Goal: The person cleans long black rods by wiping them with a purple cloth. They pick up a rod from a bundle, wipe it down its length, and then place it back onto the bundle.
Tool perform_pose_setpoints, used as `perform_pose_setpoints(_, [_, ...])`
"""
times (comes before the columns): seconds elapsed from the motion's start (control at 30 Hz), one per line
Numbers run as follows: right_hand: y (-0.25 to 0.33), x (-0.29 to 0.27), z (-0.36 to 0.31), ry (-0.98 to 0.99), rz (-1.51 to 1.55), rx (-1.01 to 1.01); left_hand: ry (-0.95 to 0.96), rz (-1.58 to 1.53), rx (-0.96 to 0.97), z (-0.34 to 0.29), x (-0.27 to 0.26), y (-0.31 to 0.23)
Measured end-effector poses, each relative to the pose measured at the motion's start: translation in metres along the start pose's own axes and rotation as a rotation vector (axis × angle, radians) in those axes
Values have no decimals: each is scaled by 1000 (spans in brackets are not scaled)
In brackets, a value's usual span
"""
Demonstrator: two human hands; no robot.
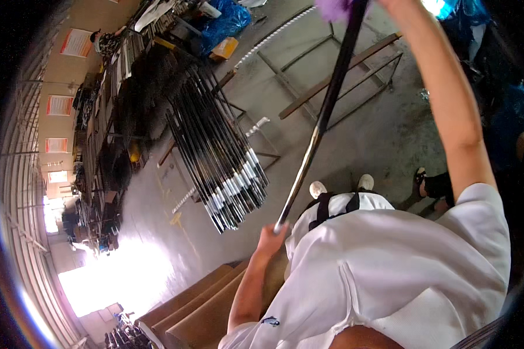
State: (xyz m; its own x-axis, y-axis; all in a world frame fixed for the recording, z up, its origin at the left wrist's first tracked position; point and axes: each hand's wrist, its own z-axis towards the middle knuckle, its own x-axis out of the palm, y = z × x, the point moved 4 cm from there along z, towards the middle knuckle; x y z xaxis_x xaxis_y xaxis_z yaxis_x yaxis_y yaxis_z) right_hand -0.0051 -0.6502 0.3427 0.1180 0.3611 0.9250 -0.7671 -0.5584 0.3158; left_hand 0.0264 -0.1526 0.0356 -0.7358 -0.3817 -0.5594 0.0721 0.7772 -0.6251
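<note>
A long, shiny black tube (pixel 323 116) runs slantwise in front of me, from the top edge down to my waist. My left hand (pixel 272 237) is closed around its pale lower end. Up at the top edge, my right arm stretches toward the tube's far end, where only the base of my right hand (pixel 392 3) shows; its fingers are out of the picture. Beside the tube there, a purple, soft-looking thing (pixel 333 8) is partly cut off. To the left, several similar dark tubes (pixel 206 136) with whitish, glossy near ends lie side by side on a rack.
Low metal stands (pixel 326 87) occupy the floor ahead. Brown, long padded-looking pieces (pixel 198 305) lie at lower left. Another person's shoe (pixel 420 175) is close on the right. Far left, a person (pixel 106 42) is near stacked long stock. Blue plastic (pixel 227 23) and a yellow-orange box (pixel 224 49) sit beyond.
</note>
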Motion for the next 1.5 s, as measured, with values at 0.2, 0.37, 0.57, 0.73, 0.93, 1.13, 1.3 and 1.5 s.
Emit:
perform_pose_setpoints(0.2, [-164, -86, -121, 184, -615, 415, -8, -61, 142, 46, 7, -140])
perform_pose_setpoints(0.37, [-224, -113, -196, -291, -235, 369, -404, 80, 693, 67, 6, -135])
perform_pose_setpoints(0.57, [-136, -113, -86, -558, 21, 293, -397, 344, -32, 12, -16, 24])
perform_pose_setpoints(0.73, [15, -126, 45, -295, -354, -162, -287, 345, -67, -53, -17, 166])
perform_pose_setpoints(0.93, [46, -57, 84, -29, -309, 91, -305, 112, 38, -87, -7, 226])
perform_pose_setpoints(1.13, [-75, -27, 0, 28, -176, 197, -232, 82, 37, -7, -5, 59])
perform_pose_setpoints(1.3, [-185, -66, -95, 147, -454, 472, -280, -85, 302, 36, -7, -88])
perform_pose_setpoints(1.5, [-255, -110, -208, 24, -429, 576, 177, -329, 381, 66, 4, -121])
